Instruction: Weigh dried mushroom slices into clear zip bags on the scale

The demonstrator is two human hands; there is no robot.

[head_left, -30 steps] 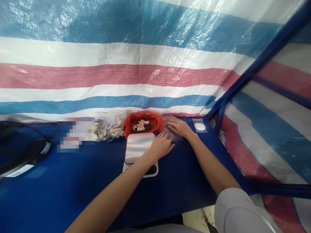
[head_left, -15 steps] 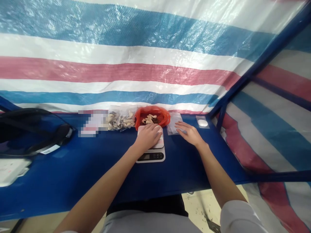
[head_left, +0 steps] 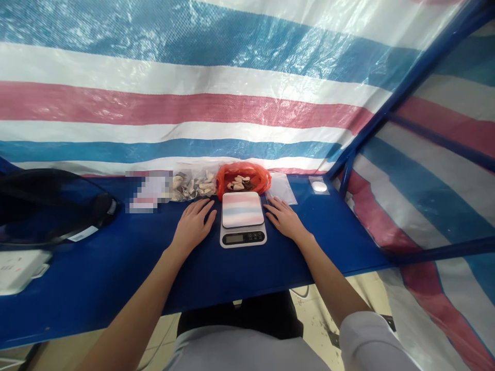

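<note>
A white kitchen scale (head_left: 243, 210) with a dark display strip stands on the blue table, its shiny pan bare. To its left my left hand (head_left: 195, 222) lies on the table, fingers spread and holding nothing. My right hand (head_left: 284, 217) rests at the scale's right side, fingers apart, the tips over the near edge of some clear plastic bags (head_left: 284, 188). Behind the scale sits an open red plastic bag (head_left: 265, 180) with pale dried slices (head_left: 240, 182) and darker bits inside. Filled clear bags of similar slices (head_left: 193, 185) lie left of it.
A small white oval object in a clear packet (head_left: 319, 186) lies at the back right. On the left are a black strapped item (head_left: 104, 206) and a white power strip (head_left: 21, 270). A striped sheet (head_left: 185, 108) rises behind the blue table (head_left: 216, 273).
My left hand has come off the scale's pan and moved left onto the table. My right hand has come down and left, closer to the scale. The view has shifted slightly.
</note>
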